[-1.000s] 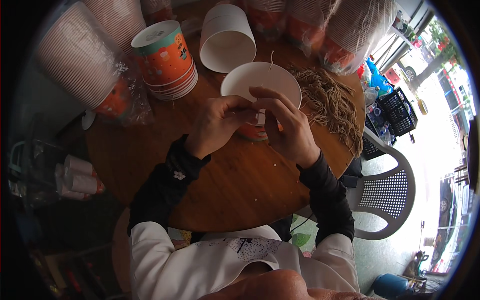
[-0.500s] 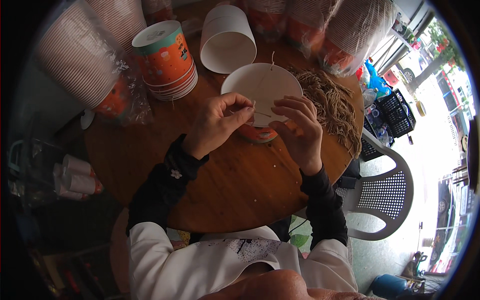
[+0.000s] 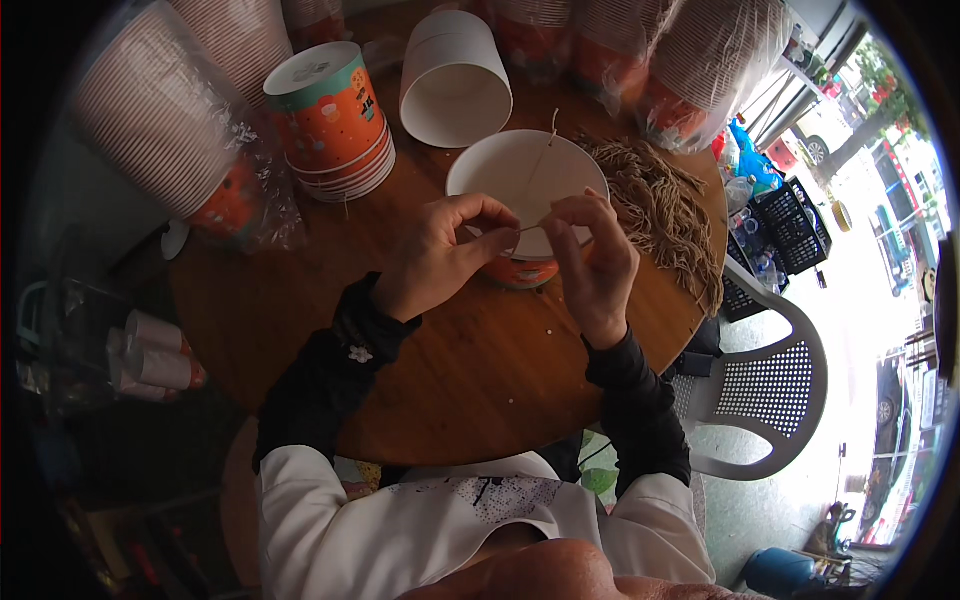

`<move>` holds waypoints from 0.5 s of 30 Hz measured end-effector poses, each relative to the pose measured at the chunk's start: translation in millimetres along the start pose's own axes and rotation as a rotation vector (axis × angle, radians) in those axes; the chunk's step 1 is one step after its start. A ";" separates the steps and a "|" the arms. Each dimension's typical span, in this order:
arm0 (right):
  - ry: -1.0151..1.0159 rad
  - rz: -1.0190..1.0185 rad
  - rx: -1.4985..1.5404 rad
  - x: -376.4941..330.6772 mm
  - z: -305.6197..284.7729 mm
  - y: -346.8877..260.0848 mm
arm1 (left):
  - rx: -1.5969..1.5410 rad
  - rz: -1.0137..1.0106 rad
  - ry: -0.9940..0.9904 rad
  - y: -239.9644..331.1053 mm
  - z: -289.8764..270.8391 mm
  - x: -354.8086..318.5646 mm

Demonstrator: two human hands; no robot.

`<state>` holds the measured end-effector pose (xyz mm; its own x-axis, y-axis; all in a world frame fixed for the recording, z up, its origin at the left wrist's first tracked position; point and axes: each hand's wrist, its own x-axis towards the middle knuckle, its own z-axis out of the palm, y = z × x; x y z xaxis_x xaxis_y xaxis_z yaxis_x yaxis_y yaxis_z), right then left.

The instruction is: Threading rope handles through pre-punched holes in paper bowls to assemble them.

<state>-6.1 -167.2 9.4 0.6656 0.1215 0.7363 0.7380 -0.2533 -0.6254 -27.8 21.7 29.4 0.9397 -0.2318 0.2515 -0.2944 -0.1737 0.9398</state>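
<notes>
A paper bucket [image 3: 500, 178], white inside and orange outside, stands upright on the round wooden table, with its mouth facing me. A thin tan string [image 3: 555, 125] passes through its far rim and runs down across the inside. Over the near rim, my left hand [image 3: 445, 245] pinches the string between thumb and forefinger. My right hand [image 3: 600, 255] pinches the same string a little to the right, so a short piece spans the two hands. The near rim is partly hidden by my fingers. A heap of tan strings [image 3: 665, 215] lies to the right of the bucket.
Upturned orange buckets [image 3: 330, 125] are stacked at the left, and white buckets [image 3: 455, 85] lie on their side behind. Bagged bucket stacks [image 3: 160, 110] line the table's far side. A grey plastic chair [image 3: 765, 390] and a black crate [image 3: 790, 228] stand at the right.
My right hand has closed from spread fingers to a pinch on the string, moving slightly left. My left hand has shifted a little right. The bucket has tilted or moved slightly.
</notes>
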 end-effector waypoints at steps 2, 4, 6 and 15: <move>0.025 0.035 0.031 2.4 -0.3 1.0 | 0.171 0.121 0.041 -4.6 -2.9 -0.5; 0.052 0.070 0.059 3.8 -1.7 0.1 | 0.341 0.243 0.080 -8.4 -7.3 0.4; 0.061 0.134 0.077 5.0 -3.5 -3.0 | 0.449 0.335 0.070 -9.9 -12.0 1.8; -0.094 -0.239 -0.237 14.2 -8.4 -10.6 | -0.104 -0.050 0.119 -5.4 -11.8 1.0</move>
<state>-5.4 -170.9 28.7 0.4927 0.2889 0.8208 0.8354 -0.4213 -0.3531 -23.2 33.7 27.3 0.9685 -0.1097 0.2234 -0.2327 -0.0806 0.9692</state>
